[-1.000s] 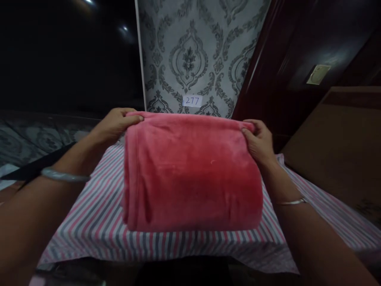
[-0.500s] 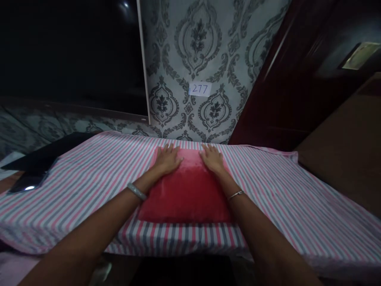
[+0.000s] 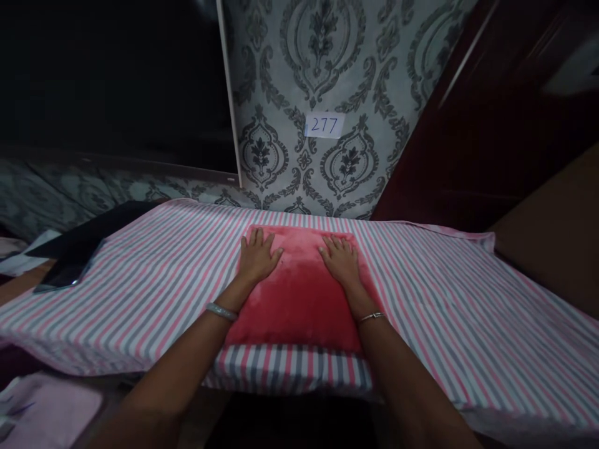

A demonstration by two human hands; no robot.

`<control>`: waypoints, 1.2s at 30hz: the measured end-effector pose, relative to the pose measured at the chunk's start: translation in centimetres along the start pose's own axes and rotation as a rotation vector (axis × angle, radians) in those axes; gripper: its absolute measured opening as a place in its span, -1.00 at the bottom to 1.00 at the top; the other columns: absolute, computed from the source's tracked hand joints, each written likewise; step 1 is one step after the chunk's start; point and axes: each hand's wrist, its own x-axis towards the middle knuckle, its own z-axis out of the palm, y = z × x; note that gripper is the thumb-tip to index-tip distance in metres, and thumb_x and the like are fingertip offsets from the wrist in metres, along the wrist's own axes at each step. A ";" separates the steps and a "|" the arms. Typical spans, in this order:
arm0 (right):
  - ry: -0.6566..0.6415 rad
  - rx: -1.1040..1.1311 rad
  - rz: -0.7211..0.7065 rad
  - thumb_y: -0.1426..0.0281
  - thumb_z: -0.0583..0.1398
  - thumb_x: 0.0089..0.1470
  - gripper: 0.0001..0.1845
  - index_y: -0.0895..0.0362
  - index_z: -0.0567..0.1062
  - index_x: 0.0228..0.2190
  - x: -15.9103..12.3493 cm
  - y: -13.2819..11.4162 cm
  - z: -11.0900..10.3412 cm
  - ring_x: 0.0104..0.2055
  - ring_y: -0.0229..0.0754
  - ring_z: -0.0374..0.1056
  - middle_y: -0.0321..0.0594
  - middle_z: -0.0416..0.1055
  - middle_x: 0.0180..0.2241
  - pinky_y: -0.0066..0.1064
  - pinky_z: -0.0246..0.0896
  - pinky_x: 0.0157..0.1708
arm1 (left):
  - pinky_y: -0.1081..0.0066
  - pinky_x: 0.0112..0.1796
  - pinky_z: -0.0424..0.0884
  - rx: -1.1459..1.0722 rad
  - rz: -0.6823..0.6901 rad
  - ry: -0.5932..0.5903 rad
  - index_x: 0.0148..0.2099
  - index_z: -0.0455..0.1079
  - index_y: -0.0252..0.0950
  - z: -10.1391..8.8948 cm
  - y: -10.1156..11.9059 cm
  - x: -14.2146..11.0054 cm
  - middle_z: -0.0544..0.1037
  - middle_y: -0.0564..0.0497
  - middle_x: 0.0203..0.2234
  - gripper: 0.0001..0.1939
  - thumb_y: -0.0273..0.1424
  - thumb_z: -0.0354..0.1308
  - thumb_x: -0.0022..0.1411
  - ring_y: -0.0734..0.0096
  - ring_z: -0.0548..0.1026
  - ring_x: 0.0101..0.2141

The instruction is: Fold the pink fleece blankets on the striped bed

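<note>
A folded red fleece blanket [image 3: 299, 293] lies flat on a pink, grey and white striped cloth [image 3: 140, 293] that covers a table. My left hand [image 3: 256, 255] rests palm down on the blanket's far left part, fingers stretched out. On the far right part, my right hand [image 3: 340, 260] lies flat the same way. Neither hand grips anything. A bracelet shows on each wrist.
A dark flat object [image 3: 79, 240] and a phone-like slab [image 3: 65, 274] lie at the cloth's left edge. Patterned wallpaper with a paper tag reading 277 [image 3: 324, 125] stands behind. A dark screen [image 3: 112, 81] is at back left, dark wooden furniture [image 3: 496, 143] at right.
A second ago both hands held the folded blanket up by its top corners. It now lies on the striped cloth, with both hands flat on it, drawn slightly nearer than half a second ago.
</note>
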 end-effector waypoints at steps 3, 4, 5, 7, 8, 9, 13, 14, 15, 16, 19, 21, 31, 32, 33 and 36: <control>-0.044 0.009 -0.008 0.12 -0.10 0.39 -0.42 -0.01 0.22 0.33 0.2 0.1 -0.7 0.40 0.14 -0.06 -0.18 0.07 0.39 0.16 -0.15 0.31 | -0.14 0.28 -0.03 -0.022 -0.013 -0.111 0.42 0.12 -0.33 -0.7 -0.3 0.4 0.04 -0.36 0.40 -0.31 -0.03 -0.23 0.43 -0.08 -0.06 0.41; -0.076 0.017 -0.007 0.12 -0.11 0.39 -0.43 -0.02 0.23 0.32 0.5 0.1 -1.1 0.40 0.13 -0.05 -0.19 0.07 0.39 0.16 -0.14 0.31 | -0.16 0.27 -0.02 -0.034 -0.018 -0.157 0.42 0.11 -0.32 -1.0 -0.3 0.8 0.04 -0.34 0.41 -0.31 -0.03 -0.23 0.43 -0.08 -0.06 0.41; -0.110 0.029 0.001 0.13 -0.13 0.40 -0.43 -0.03 0.23 0.32 0.8 0.1 -1.6 0.39 0.11 -0.03 -0.20 0.09 0.38 0.16 -0.13 0.30 | -0.18 0.27 -0.01 -0.043 -0.029 -0.190 0.42 0.11 -0.31 -1.5 -0.2 1.3 0.04 -0.34 0.41 -0.31 -0.04 -0.22 0.42 -0.09 -0.04 0.40; -0.153 0.050 0.025 0.14 -0.16 0.40 -0.44 -0.04 0.26 0.30 1.8 -0.1 -2.7 0.36 0.09 0.04 -0.18 0.16 0.35 0.17 -0.10 0.28 | -0.22 0.25 0.00 -0.045 -0.054 -0.205 0.40 0.14 -0.30 -2.4 0.3 2.5 0.10 -0.34 0.39 -0.33 -0.04 -0.21 0.41 -0.12 0.02 0.38; -0.153 0.055 0.032 0.14 -0.17 0.40 -0.44 -0.04 0.28 0.29 2.3 -0.3 -3.2 0.34 0.10 0.07 -0.16 0.20 0.33 0.18 -0.09 0.27 | -0.23 0.24 -0.01 -0.043 -0.064 -0.193 0.39 0.16 -0.30 -2.8 0.6 3.1 0.14 -0.35 0.37 -0.33 -0.04 -0.20 0.40 -0.14 0.05 0.36; -0.142 0.052 0.036 0.14 -0.17 0.40 -0.43 -0.03 0.29 0.28 2.7 -0.4 -3.5 0.33 0.11 0.09 -0.14 0.24 0.30 0.19 -0.08 0.26 | -0.24 0.24 -0.01 -0.042 -0.072 -0.183 0.38 0.18 -0.30 -3.0 1.0 3.6 0.17 -0.35 0.35 -0.33 -0.04 -0.20 0.40 -0.17 0.08 0.35; -0.121 0.012 0.026 0.13 -0.14 0.39 -0.44 0.02 0.32 0.26 3.8 0.2 -3.0 0.32 0.16 0.08 -0.09 0.27 0.27 0.24 -0.12 0.26 | -0.25 0.24 -0.05 -0.057 -0.092 -0.215 0.37 0.21 -0.26 -2.0 2.1 4.9 0.24 -0.31 0.32 -0.32 -0.01 -0.25 0.39 -0.23 0.08 0.34; -0.124 0.015 0.022 0.12 -0.14 0.40 -0.44 0.03 0.31 0.26 3.8 0.5 -2.5 0.33 0.16 0.06 -0.09 0.26 0.29 0.24 -0.12 0.26 | -0.26 0.24 -0.05 -0.058 -0.089 -0.202 0.38 0.19 -0.25 -1.5 2.1 4.9 0.24 -0.29 0.32 -0.31 0.00 -0.26 0.40 -0.23 0.08 0.33; -0.123 0.023 0.017 0.12 -0.14 0.40 -0.43 0.03 0.30 0.27 3.7 1.0 -1.9 0.34 0.16 0.04 -0.10 0.23 0.30 0.24 -0.12 0.27 | -0.25 0.23 -0.04 -0.057 -0.080 -0.177 0.39 0.17 -0.24 -0.9 1.9 4.8 0.25 -0.28 0.31 -0.31 0.00 -0.28 0.40 -0.22 0.08 0.33; -0.117 0.033 0.011 0.11 -0.14 0.40 -0.43 0.02 0.28 0.28 3.6 1.4 -1.4 0.34 0.15 0.02 -0.11 0.22 0.31 0.23 -0.10 0.27 | -0.24 0.23 -0.03 -0.056 -0.065 -0.147 0.39 0.16 -0.24 -0.3 1.6 4.7 0.26 -0.27 0.31 -0.31 0.00 -0.29 0.41 -0.20 0.09 0.33; -0.086 0.044 -0.011 0.12 -0.14 0.40 -0.44 -0.01 0.27 0.28 3.4 2.4 -0.4 0.34 0.14 0.03 -0.12 0.22 0.31 0.22 -0.05 0.26 | -0.20 0.23 0.01 -0.055 -0.023 -0.108 0.39 0.15 -0.22 0.8 0.9 4.2 0.27 -0.25 0.30 -0.32 0.00 -0.29 0.41 -0.15 0.10 0.32; -0.069 0.043 -0.021 0.13 -0.15 0.40 -0.45 -0.02 0.27 0.28 3.4 2.7 -0.2 0.34 0.14 0.03 -0.13 0.22 0.30 0.21 -0.03 0.25 | -0.20 0.24 -0.01 -0.057 -0.009 -0.101 0.40 0.15 -0.24 1.0 0.6 4.0 0.25 -0.26 0.31 -0.32 -0.01 -0.28 0.42 -0.16 0.09 0.33; -0.028 0.107 -0.003 0.13 -0.15 0.40 -0.44 -0.01 0.30 0.27 3.7 3.1 0.5 0.34 0.20 0.02 -0.11 0.21 0.31 0.26 -0.05 0.24 | -0.17 0.24 -0.01 -0.093 0.014 -0.088 0.39 0.16 -0.24 1.1 0.4 4.1 0.25 -0.24 0.30 -0.35 -0.03 -0.26 0.42 -0.14 0.10 0.32; -0.026 0.108 -0.004 0.12 -0.15 0.40 -0.44 -0.01 0.30 0.27 3.7 3.2 0.5 0.34 0.20 0.02 -0.11 0.21 0.31 0.26 -0.05 0.24 | -0.17 0.24 0.00 -0.095 0.012 -0.087 0.39 0.17 -0.23 1.1 0.4 4.1 0.26 -0.24 0.30 -0.35 -0.02 -0.26 0.42 -0.14 0.10 0.31; -0.028 0.107 -0.004 0.12 -0.15 0.40 -0.44 -0.02 0.30 0.27 3.7 3.2 0.5 0.34 0.20 0.01 -0.11 0.21 0.31 0.26 -0.05 0.24 | -0.16 0.24 0.00 -0.097 0.010 -0.083 0.38 0.17 -0.22 1.2 0.4 4.1 0.27 -0.23 0.29 -0.35 -0.02 -0.25 0.42 -0.13 0.11 0.31; -0.046 0.098 -0.008 0.10 -0.17 0.40 -0.43 -0.03 0.29 0.27 3.6 3.2 0.3 0.34 0.17 0.01 -0.14 0.21 0.31 0.24 -0.05 0.25 | -0.17 0.24 0.00 -0.112 0.012 -0.061 0.37 0.19 -0.24 1.2 0.3 4.1 0.28 -0.24 0.28 -0.35 -0.02 -0.24 0.42 -0.14 0.11 0.30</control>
